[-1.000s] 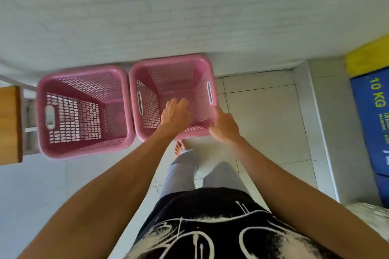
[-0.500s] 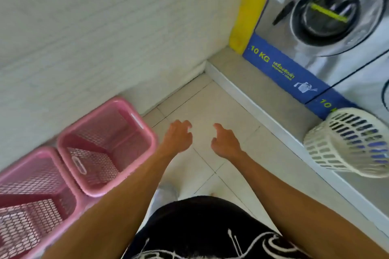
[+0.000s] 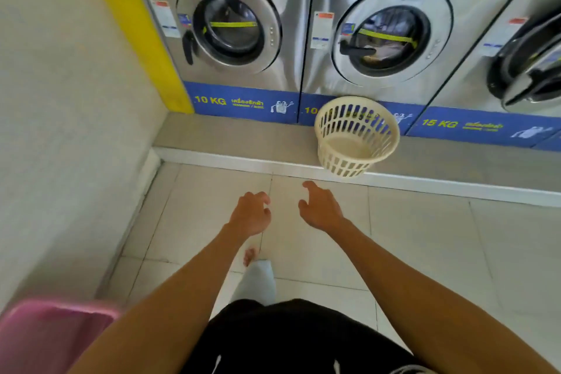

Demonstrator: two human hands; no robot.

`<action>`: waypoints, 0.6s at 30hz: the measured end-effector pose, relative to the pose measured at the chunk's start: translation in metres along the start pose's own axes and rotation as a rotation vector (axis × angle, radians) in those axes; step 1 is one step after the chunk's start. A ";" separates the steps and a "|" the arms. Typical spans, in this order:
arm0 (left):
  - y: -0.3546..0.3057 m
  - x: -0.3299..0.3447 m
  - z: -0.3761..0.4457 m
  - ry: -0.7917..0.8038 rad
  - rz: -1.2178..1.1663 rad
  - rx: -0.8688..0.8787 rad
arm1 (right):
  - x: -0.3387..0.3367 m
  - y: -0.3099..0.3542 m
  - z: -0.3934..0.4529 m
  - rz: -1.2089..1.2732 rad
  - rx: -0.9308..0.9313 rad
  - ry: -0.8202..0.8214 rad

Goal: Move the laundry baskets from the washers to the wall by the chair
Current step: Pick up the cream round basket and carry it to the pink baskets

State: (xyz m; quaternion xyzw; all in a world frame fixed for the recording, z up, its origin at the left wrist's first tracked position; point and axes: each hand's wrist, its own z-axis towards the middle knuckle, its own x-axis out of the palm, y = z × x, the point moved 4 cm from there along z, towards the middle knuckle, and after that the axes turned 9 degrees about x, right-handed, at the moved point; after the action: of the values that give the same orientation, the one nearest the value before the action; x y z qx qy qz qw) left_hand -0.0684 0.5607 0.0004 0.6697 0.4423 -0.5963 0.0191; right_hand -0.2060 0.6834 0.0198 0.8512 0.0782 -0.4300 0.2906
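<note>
A round cream laundry basket [image 3: 356, 136] lies tipped on the grey step [image 3: 230, 136] in front of the middle washer [image 3: 385, 39], its mouth facing me. My left hand [image 3: 250, 215] and my right hand [image 3: 320, 208] hover over the floor tiles below the basket, both empty with fingers loosely curled and apart. A pink basket [image 3: 54, 334] shows only its corner at the bottom left, against the white wall [image 3: 60, 130].
Three steel front-loading washers stand in a row on the raised step, the left one [image 3: 230, 30] beside a yellow wall strip [image 3: 136, 30]. The step's white edge [image 3: 425, 184] crosses the floor. My bare foot [image 3: 249, 256] is below my left hand.
My hands let go of the pink basket by the wall. I turned right to face the washers, so the pink baskets slid to the bottom left and the cream basket came to the centre.
</note>
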 end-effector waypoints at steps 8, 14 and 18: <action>-0.089 0.014 0.121 0.084 0.015 0.174 | -0.070 -0.078 0.068 0.103 0.186 -0.101; -0.131 0.029 0.213 0.113 -0.012 0.184 | -0.115 -0.111 0.135 0.124 0.277 -0.112; -0.152 0.030 0.267 0.145 -0.021 0.170 | -0.144 -0.128 0.179 0.089 0.333 -0.096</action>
State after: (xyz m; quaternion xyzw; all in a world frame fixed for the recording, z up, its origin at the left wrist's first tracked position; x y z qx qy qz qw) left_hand -0.3736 0.5224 -0.0253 0.7057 0.3974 -0.5816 -0.0760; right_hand -0.4668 0.7047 -0.0060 0.8687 -0.0458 -0.4639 0.1674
